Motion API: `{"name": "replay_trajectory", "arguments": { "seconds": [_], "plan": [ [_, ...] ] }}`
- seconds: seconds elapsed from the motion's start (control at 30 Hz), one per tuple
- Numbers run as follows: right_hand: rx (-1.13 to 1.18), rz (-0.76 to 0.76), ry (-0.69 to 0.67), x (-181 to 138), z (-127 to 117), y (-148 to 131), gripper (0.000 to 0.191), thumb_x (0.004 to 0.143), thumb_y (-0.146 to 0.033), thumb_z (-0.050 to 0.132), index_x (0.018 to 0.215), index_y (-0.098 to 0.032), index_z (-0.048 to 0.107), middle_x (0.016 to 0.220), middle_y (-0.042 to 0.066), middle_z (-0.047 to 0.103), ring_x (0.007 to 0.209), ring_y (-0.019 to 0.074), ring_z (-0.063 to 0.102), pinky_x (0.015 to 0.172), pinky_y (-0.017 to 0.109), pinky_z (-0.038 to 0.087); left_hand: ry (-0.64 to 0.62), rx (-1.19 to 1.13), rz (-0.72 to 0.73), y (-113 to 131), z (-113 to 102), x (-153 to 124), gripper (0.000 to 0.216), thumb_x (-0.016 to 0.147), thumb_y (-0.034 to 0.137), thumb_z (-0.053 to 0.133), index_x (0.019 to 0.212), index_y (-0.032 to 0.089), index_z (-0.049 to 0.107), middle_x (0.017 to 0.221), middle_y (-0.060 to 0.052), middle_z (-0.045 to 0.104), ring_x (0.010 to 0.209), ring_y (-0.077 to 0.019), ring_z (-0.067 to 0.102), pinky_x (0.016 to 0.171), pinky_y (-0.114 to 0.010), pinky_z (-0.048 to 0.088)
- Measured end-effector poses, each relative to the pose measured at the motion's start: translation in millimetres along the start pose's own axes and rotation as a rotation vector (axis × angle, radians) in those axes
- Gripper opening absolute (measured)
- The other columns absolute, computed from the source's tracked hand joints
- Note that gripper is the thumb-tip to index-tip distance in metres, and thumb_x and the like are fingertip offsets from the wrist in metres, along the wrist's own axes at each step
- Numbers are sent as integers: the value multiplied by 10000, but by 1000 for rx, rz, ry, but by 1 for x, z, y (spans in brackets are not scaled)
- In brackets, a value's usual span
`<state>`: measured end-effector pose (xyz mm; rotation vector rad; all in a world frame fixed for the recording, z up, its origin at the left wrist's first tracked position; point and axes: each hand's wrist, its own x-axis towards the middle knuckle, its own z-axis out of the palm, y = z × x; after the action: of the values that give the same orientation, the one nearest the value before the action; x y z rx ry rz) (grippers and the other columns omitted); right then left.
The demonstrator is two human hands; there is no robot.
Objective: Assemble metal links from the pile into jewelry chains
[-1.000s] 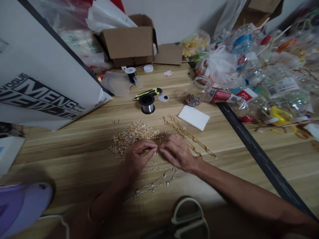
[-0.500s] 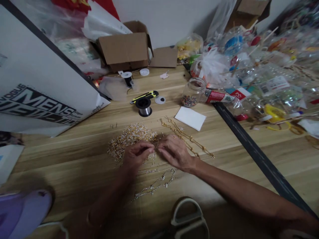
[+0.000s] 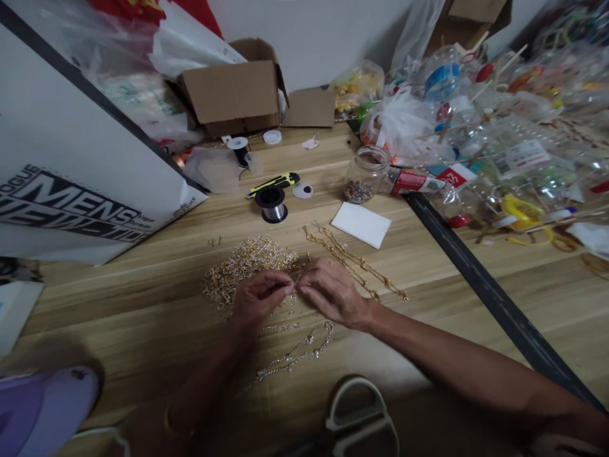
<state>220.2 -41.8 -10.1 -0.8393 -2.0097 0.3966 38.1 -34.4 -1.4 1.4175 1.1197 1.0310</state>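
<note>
My left hand (image 3: pixel 261 299) pinches thumb against forefinger at the right side of a heap of small gold and silver jewellery findings (image 3: pixel 247 260). Close beside it, my right hand (image 3: pixel 333 291) has its fingers pinched together too, the tips almost meeting the left ones. Whatever lies between the fingertips is too small to make out. Two strands of gold chain (image 3: pixel 366 273) run past the far side of my right hand. A silver chain (image 3: pixel 297 355) lies looped on the wooden table nearer to me, with a short silver piece (image 3: pixel 283 327) above it.
Behind the heap are a wire spool (image 3: pixel 272 204), a yellow-black utility knife (image 3: pixel 271 184) and a jar of beads (image 3: pixel 364 178). A white card (image 3: pixel 361 224) lies right of them. Scissors handles (image 3: pixel 361 412) show at the front. Plastic bottles (image 3: pixel 518 158) crowd the right; a white box (image 3: pixel 95 158) stands left.
The view has shifted slightly. Both hands keep their pinch over the same spot, with only small finger movement; the things on the table stay where they were.
</note>
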Motion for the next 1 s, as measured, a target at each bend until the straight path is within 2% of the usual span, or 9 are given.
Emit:
{"name": "replay_trajectory", "arguments": {
  "seconds": [0.57, 1.0],
  "plan": [
    [-12, -18, -14, -1, 1, 1, 64, 895, -189, 490, 905, -159, 546, 828, 64, 613, 793, 164, 523, 711, 310, 425, -6, -47, -41, 2, 1, -1, 91, 655, 137, 725, 719, 166, 667, 733, 0, 697, 703, -116, 645, 678, -206, 518],
    [-6, -27, -8, -2, 1, 2, 54, 888, -176, 502, 915, -162, 546, 843, 61, 617, 808, 163, 528, 727, 315, 439, -5, -65, -80, 5, 2, -1, 81, 653, 144, 725, 715, 161, 675, 710, -7, 696, 677, -113, 630, 650, -202, 501]
  ]
}}
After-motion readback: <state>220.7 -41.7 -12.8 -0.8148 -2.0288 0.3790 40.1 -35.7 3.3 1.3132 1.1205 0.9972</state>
